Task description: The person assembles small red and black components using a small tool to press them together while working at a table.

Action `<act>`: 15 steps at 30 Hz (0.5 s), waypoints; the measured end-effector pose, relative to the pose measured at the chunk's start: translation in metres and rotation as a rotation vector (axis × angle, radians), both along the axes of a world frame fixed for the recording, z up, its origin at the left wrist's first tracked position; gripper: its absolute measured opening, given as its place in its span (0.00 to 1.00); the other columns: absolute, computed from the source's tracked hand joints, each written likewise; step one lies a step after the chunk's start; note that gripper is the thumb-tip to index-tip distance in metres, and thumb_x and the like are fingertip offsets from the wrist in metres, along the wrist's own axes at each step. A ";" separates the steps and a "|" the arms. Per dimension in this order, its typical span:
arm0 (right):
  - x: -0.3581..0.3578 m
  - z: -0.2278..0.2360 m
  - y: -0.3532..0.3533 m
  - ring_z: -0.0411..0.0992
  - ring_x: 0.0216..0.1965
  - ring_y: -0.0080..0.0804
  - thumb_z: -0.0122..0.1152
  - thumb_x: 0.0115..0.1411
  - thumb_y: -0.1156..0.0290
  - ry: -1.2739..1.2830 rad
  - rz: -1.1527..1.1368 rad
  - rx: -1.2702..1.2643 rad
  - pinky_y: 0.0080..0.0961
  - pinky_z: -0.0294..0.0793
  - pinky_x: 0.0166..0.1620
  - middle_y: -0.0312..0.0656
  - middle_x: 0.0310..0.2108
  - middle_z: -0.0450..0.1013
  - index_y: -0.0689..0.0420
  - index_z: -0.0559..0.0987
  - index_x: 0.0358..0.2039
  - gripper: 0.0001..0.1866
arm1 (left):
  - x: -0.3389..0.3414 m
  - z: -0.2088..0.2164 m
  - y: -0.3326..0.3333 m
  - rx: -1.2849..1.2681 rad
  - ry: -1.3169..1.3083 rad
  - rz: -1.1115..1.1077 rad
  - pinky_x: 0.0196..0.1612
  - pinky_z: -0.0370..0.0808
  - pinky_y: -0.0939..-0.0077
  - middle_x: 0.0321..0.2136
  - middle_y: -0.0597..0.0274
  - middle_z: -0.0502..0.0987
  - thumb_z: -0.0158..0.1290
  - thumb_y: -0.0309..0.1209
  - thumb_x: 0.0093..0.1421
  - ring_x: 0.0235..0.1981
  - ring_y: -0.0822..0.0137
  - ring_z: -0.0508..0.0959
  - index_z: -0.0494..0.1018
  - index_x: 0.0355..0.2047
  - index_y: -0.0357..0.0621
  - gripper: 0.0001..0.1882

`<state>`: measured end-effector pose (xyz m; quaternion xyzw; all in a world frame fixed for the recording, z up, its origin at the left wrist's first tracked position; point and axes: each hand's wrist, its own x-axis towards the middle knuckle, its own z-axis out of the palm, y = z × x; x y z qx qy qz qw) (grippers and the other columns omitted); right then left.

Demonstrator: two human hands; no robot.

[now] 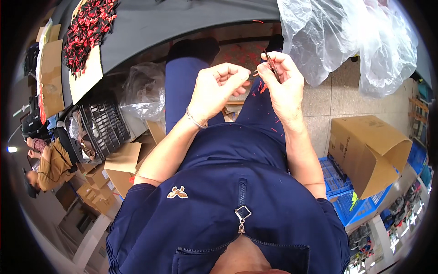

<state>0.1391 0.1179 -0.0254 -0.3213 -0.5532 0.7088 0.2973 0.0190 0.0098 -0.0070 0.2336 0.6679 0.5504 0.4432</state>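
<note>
Both hands are raised over my lap, close together. My left hand [219, 86] is closed, its thumb and forefinger pinched together; whatever sits between the tips is too small to make out. Wrapped in the fingers of my right hand [285, 86] is a slim dark tool [272, 66], shaped like tweezers or thread snips. Bits of red scrap [263, 87] show just below my right fingertips, and more red specks lie on my dark blue trousers [244, 109]. A large pile of small black-and-red pieces [87, 34] lies on a board at the far left.
A dark-covered table [182, 13] spans the far side, with clear plastic bags [310, 41] hanging over its right part. Right of me, an open cardboard box [365, 146] rests on blue crates [337, 176]. At left are a black crate [102, 125], cartons [121, 166] and another person [54, 160].
</note>
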 end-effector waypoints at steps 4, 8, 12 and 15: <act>0.000 -0.002 -0.004 0.71 0.36 0.17 0.61 0.55 0.81 0.021 -0.017 0.007 0.15 0.71 0.41 0.36 0.33 0.73 0.62 0.73 0.42 0.13 | -0.003 -0.005 -0.004 -0.017 -0.455 -0.006 0.31 0.74 0.84 0.26 0.60 0.79 0.56 0.32 0.58 0.25 0.76 0.77 0.76 0.35 0.37 0.10; 0.003 0.008 -0.004 0.72 0.36 0.19 0.63 0.54 0.80 -0.099 -0.020 0.080 0.16 0.71 0.42 0.38 0.34 0.74 0.62 0.73 0.43 0.16 | -0.003 -0.010 -0.004 0.064 -0.568 0.057 0.31 0.74 0.84 0.26 0.60 0.78 0.53 0.28 0.58 0.24 0.75 0.76 0.75 0.35 0.36 0.08; 0.010 0.019 -0.012 0.73 0.34 0.21 0.66 0.53 0.75 -0.192 -0.095 0.147 0.19 0.72 0.39 0.38 0.31 0.75 0.61 0.75 0.40 0.14 | -0.004 -0.014 -0.006 0.086 -0.555 0.101 0.31 0.74 0.84 0.26 0.60 0.78 0.52 0.27 0.57 0.24 0.75 0.76 0.75 0.34 0.36 0.07; 0.014 0.008 -0.019 0.72 0.26 0.28 0.68 0.50 0.72 -0.425 -0.062 0.638 0.23 0.71 0.32 0.39 0.24 0.74 0.60 0.78 0.29 0.08 | -0.001 -0.010 -0.008 0.065 -0.508 0.147 0.31 0.74 0.84 0.26 0.61 0.78 0.52 0.28 0.58 0.24 0.76 0.75 0.75 0.34 0.37 0.07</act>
